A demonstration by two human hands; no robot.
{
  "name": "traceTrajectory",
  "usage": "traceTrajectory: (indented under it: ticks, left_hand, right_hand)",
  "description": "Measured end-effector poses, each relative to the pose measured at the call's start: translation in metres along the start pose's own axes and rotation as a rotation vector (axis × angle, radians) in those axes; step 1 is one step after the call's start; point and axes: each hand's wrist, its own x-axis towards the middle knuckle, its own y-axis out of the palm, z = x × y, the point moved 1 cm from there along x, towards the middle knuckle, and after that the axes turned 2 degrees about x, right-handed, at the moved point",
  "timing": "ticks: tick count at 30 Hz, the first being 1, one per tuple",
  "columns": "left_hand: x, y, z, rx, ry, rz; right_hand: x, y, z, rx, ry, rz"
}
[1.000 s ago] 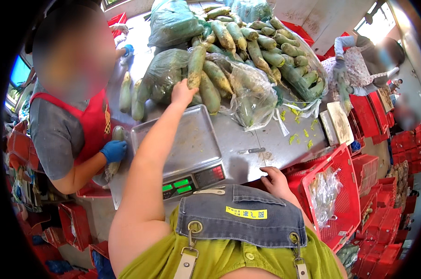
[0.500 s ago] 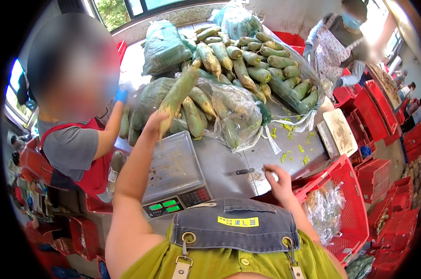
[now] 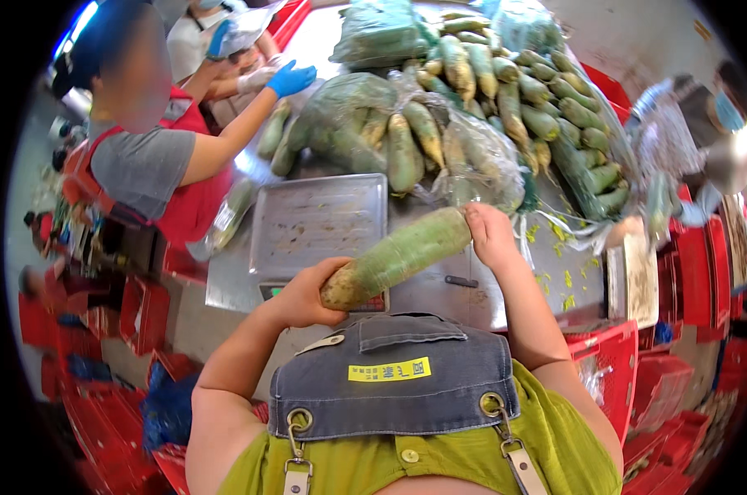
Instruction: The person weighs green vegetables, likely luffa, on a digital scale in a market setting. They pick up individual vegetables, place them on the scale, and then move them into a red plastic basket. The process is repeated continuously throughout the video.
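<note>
A large green radish point(image 3: 402, 252) with a brownish end is held crosswise over the steel table, just in front of the weighing scale's pan point(image 3: 311, 219). My left hand point(image 3: 314, 293) grips its brownish lower-left end. My right hand point(image 3: 485, 231) has its fingers closed on the paler upper-right end. Behind them lie a pile of green radishes point(image 3: 546, 124) and bagged radishes point(image 3: 340, 115). A small dark-handled knife point(image 3: 461, 282) rests on the table to the right, below the radish.
A co-worker point(image 3: 159, 157) in blue gloves and red apron stands at the left; other people are at the table's far sides. Red crates point(image 3: 604, 363) crowd both sides. A pale board point(image 3: 633, 276) sits at the table's right edge.
My left hand has drawn a radish from the pile toward me, and my right hand has risen to take its other end. The left co-worker's gloved arm has moved.
</note>
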Motion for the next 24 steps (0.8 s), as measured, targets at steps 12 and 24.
traceTrajectory:
  ticks: [12, 24]
  left_hand:
    - [-0.012, -0.055, 0.062, 0.392, -0.027, -0.140]
    - [0.033, -0.155, 0.178, 0.588, 0.287, -0.008]
  right_hand:
    - [-0.042, 0.034, -0.026, -0.222, 0.388, -0.209]
    - [-0.107, 0.079, 0.000, -0.342, 0.408, -0.378]
